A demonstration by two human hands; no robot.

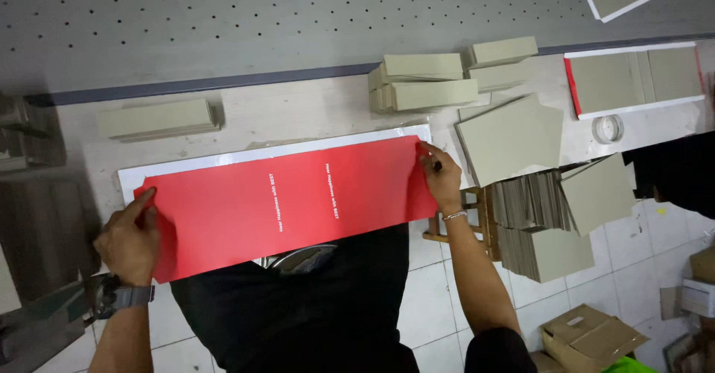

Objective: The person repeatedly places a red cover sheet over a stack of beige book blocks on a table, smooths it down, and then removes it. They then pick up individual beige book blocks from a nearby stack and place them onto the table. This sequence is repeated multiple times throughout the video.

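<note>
A long red paper sheet [283, 205] with two short lines of white print lies across a white backing sheet [246, 155] on the pale workbench. My left hand [130, 239] pinches the sheet's left end, with a dark watch on the wrist. My right hand [439, 175], which wears a thin bracelet, grips the sheet's right edge near its top corner. The near edge of the red sheet hangs over my dark clothing.
Stacks of grey board pieces [424, 82] sit at the back of the bench, with more at the left [156, 119] and in piles at the right [536, 216]. A red-edged covered board [633, 82] and a tape roll [608, 128] lie at the right. Cardboard boxes [588, 336] stand on the tiled floor.
</note>
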